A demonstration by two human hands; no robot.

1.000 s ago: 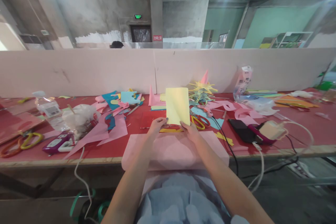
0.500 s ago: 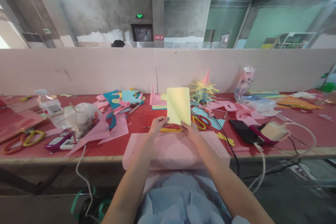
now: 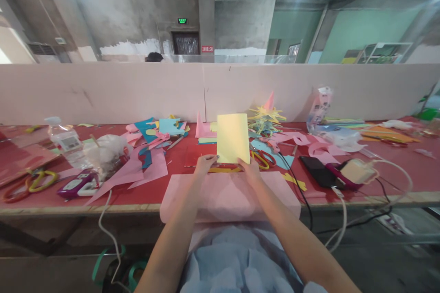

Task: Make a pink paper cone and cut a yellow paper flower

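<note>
A sheet of yellow paper stands upright in front of me, above the pink sheet at the table's front edge. My left hand pinches its lower left corner. My right hand grips the lower right corner, thumb on the near face. Behind the paper, to its right, lie scissors with yellow and red handles, partly covered. Yellow paper strips rest just below the held sheet. A paper tree with a pink cone top stands behind my right hand.
Pink and blue paper scraps spread to the left, beside a plastic bottle and more scissors. A phone with a white cable lies at right, near a black cord. A pale partition closes the table's back.
The yellow paper was bent with a curled lower part; now it looks flatter and smoother. My left hand has shifted slightly left and down at its corner.
</note>
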